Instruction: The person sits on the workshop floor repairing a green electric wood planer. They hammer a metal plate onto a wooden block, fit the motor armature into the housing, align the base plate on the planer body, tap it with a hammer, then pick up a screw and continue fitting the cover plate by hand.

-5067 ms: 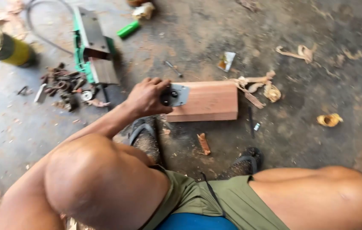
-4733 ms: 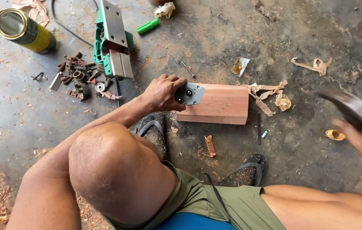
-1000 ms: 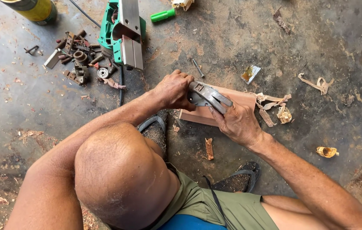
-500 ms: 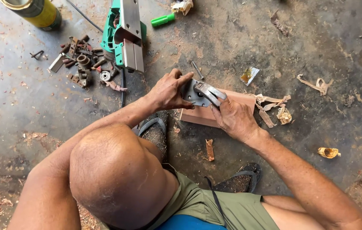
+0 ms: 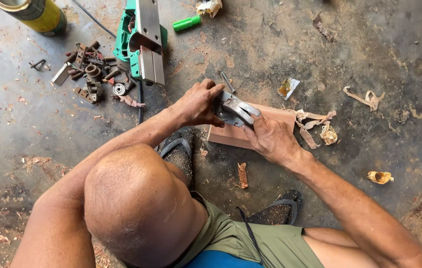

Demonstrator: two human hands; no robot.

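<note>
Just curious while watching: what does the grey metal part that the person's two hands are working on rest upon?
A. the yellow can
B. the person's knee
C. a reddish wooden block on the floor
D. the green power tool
C: both the left hand and right hand hold the grey metal part on the reddish wooden block lying on the concrete floor.

Head view, steeply down (perhaps overhead), close.

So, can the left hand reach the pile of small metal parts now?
Probably yes: the metal parts lie on open floor beyond the left hand, nothing between, but it must first let go of the grey tool.
</note>
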